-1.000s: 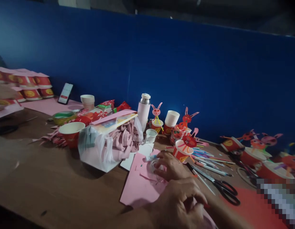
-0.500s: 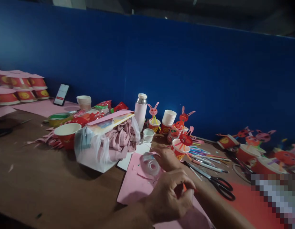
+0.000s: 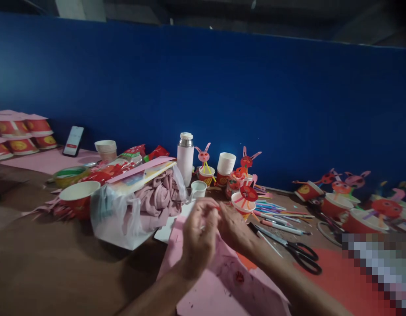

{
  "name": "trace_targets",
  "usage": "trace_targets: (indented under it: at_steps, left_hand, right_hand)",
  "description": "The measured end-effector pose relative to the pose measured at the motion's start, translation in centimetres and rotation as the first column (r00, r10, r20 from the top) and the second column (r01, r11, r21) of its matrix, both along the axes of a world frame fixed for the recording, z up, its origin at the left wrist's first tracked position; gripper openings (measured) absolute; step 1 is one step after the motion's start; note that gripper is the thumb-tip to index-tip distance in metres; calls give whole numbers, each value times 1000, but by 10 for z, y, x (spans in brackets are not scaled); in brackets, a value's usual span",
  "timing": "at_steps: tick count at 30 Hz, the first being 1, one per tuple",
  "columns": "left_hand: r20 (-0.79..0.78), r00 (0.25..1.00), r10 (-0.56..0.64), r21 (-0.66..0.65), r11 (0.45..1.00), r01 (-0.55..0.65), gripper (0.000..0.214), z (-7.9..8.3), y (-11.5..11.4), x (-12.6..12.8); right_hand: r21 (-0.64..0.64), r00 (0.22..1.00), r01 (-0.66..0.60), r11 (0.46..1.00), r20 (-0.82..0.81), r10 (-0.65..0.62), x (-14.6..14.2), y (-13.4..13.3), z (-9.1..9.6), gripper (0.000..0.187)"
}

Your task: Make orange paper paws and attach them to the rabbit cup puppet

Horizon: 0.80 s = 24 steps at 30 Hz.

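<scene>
My left hand [image 3: 199, 235] is raised above the pink paper sheet [image 3: 206, 287], its fingers curled into a pinch. My right hand [image 3: 235, 229] meets it from the right, fingertips touching the left fingertips. Between them is a small thin piece, reddish at its tip, too small to name. The left hand hides the spot on the paper just behind it. A red paper cup with a bunny cut-out [image 3: 244, 202] stands just beyond my right hand. Black scissors [image 3: 300, 253] lie to the right of it.
A plastic bag of pink cloth [image 3: 140, 204] sits left of my hands, with a red cup [image 3: 78, 196] beside it. Behind stand a white flask [image 3: 185, 156], stacked white cups [image 3: 226, 163], a small white mug [image 3: 198, 189] and loose pens [image 3: 278, 217]. More bunny cups line the right; a phone [image 3: 73, 140] leans at the left.
My left hand rose from the near edge of the paper to meet the right hand's fingertips. The clear tape roll on the paper is now out of sight. The view shifted slightly right.
</scene>
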<state>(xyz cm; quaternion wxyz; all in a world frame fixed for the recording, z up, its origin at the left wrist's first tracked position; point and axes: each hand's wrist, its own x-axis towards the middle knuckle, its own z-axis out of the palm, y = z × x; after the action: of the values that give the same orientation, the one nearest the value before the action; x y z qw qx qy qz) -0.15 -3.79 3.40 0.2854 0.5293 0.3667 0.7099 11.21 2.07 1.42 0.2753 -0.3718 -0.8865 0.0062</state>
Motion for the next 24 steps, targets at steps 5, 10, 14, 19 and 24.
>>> trace_targets:
  at_steps: [5,10,14,19,24]
  left_hand:
    - [192,968,163,-90,985,-148,10,3,27,-17]
    - [462,882,-96,-349,894,280,22,-7,29,6]
    - [342,931,-129,-358,898,256,17,-4,21,27]
    - [-48,979,-198,-242,953,180,12,-7,16,42]
    - [-369,925,-93,-108,993,57,9,-15,22,50]
  right_hand:
    - [-272,988,-16,962,-152,-26,24,-39,12,27]
    - [-315,985,-26,949,-170,-29,33,-54,15,25]
    - [-213,995,-42,976,-96,22,46,-55,16,38]
    - [-130,995,91,987,54,-84,66,-57,6,44]
    - [-187,988,156,970,44,-151,75,-62,6,31]
